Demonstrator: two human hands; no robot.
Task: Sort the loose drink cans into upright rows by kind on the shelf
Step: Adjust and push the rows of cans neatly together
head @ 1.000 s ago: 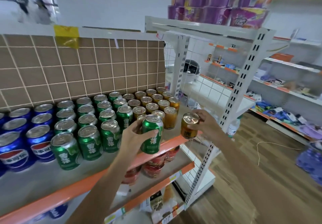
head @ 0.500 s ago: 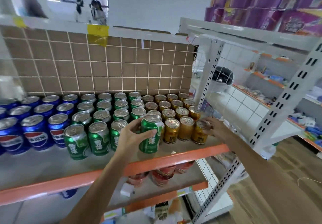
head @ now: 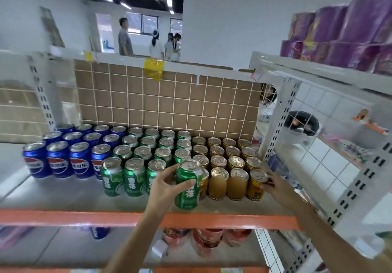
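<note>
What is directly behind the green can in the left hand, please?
Behind the held green can, gripped by the left hand, stands a gold can, only its right edge showing. The shelf space behind the held can is hidden.

The gold-coloured metal drink can (head: 257,184), which a second ago the right hand (head: 275,187) carries in the air off the right end of the grey, orange-edged shelf (head: 135,218), now stands upright on that shelf as the rightmost can of the front gold row, with the fingers only resting against its right side. The left hand (head: 167,187) keeps its grip on the green metal drink can (head: 187,184), which now tilts a little, just in front of the green and gold rows on the shelf.
</note>
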